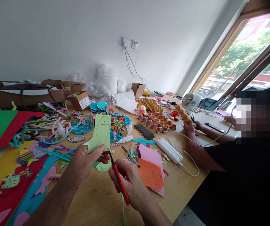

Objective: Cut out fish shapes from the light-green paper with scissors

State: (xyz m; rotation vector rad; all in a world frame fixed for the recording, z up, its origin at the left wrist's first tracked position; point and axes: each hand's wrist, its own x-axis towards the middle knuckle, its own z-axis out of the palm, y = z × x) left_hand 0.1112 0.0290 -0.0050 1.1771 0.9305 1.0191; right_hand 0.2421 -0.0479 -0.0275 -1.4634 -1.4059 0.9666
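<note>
Between the thumb and fingers of my left hand (90, 160) is a piece of light green paper (102, 130) with a fish outline drawn on it. My right hand (129, 182) grips red-handled scissors (119, 182). Their dark blades point up and left, meeting the lower right edge of the paper. A thin green paper strip (124, 210) hangs below my right hand. Behind my left fingers, a green paper fish cutout (103, 166) lies on the table. Orange paper (150, 174) with drawn outlines rests on pink paper (150, 153) to the right.
A co-worker at the right holds a bumpy cardboard strip (182, 113). A white power strip (169, 150) and its cable lie between us. Coloured felt and fish cutouts (26, 155) cover the left side. Painted egg-carton pieces (157, 121), cardboard boxes (80, 99) and a fan (191, 99) stand farther back.
</note>
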